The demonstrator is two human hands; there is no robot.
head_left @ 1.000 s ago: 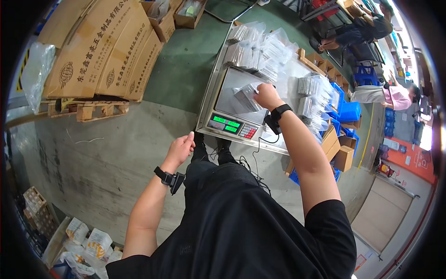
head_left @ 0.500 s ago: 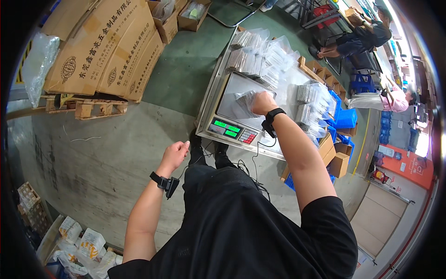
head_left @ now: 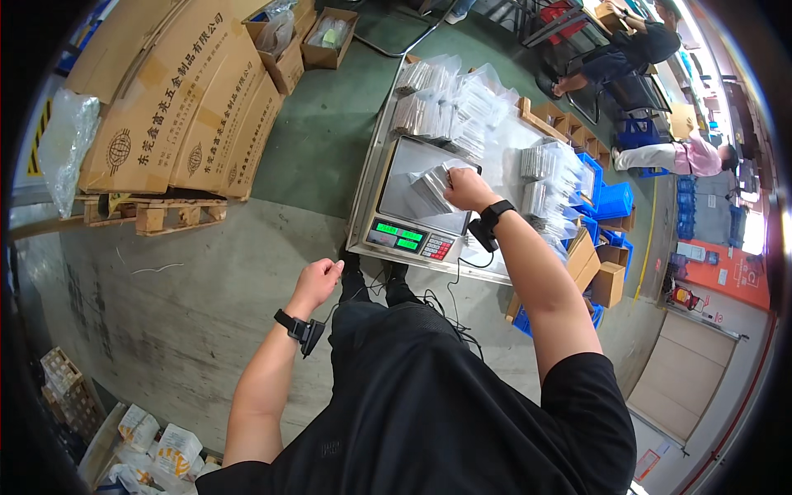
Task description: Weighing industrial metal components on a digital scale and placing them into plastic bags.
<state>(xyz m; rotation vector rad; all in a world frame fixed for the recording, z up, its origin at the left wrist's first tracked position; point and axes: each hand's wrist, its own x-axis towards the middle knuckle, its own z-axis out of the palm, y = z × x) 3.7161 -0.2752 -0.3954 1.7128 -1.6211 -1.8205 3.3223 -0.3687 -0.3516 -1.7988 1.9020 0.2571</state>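
Observation:
My right hand [head_left: 467, 189] reaches over the platform of a weighing scale [head_left: 415, 206] and grips a clear plastic packet [head_left: 431, 183] that lies among a few packets on the steel pan. The scale has green lit displays on its front. My left hand [head_left: 316, 282] hangs at my side over the floor, fingers curled loosely, holding nothing I can see. Both wrists carry black bands.
The scale sits on a metal table [head_left: 375, 157] piled with stacks of clear packets [head_left: 445, 103]. Blue bins [head_left: 606, 202] and cartons stand to the right. Large cardboard boxes [head_left: 181, 99] on a wooden pallet lie left. Two people [head_left: 643, 49] sit at the far right.
My right hand has shifted left across the scale pan onto the packets. My left hand stayed low at my side, drifting slightly.

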